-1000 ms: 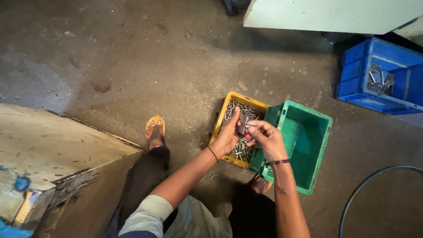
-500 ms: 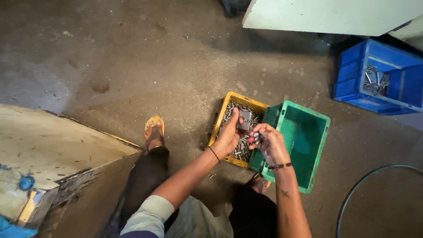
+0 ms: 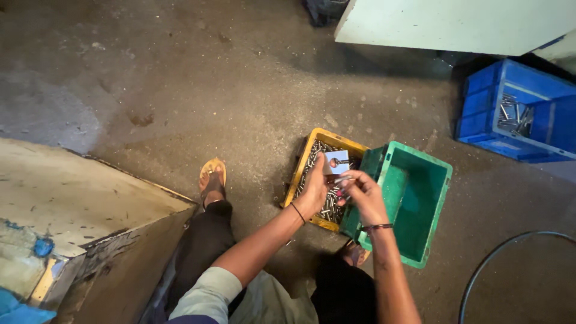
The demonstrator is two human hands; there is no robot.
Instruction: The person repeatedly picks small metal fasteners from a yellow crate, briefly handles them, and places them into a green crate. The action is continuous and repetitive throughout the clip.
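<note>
Squatting figure: a person crouches on a stained concrete floor (image 3: pixel 180 78), seen from above, both arms reaching forward over two small bins.
Far left: a worn, pale slab (image 3: pixel 66 198) with chipped edges lies low beside the person's leg; blue scraps sit at its near corner.
Foot: one foot in a tan sandal (image 3: pixel 213 177) rests flat on the floor, just left of the yellow crate.
Yellow crate: the yellow crate (image 3: pixel 300 174) sits on the floor, filled with small silvery metal pins (image 3: pixel 327 210); a white tag (image 3: pixel 337 161) with a dark hole lies on top of them.
Left hand: the left hand (image 3: pixel 315 189) hangs over the yellow crate, fingers curled narrow around something small; what it grips is too small to tell. A dark band circles the wrist.
Right hand: the right hand (image 3: pixel 363 192) pinches one thin metal pin (image 3: pixel 343 179) between fingertips, above the gap where the two bins meet. A bangle sits on the wrist.
Green bin: the green bin (image 3: pixel 435 210) touches the yellow crate's right side, tilted.
Far right: a blue bin (image 3: pixel 480 108) holds a few more metal parts, well apart; a pale panel (image 3: pixel 450 24) lies above it, and a dark hose (image 3: pixel 480 276) curves across the floor.
</note>
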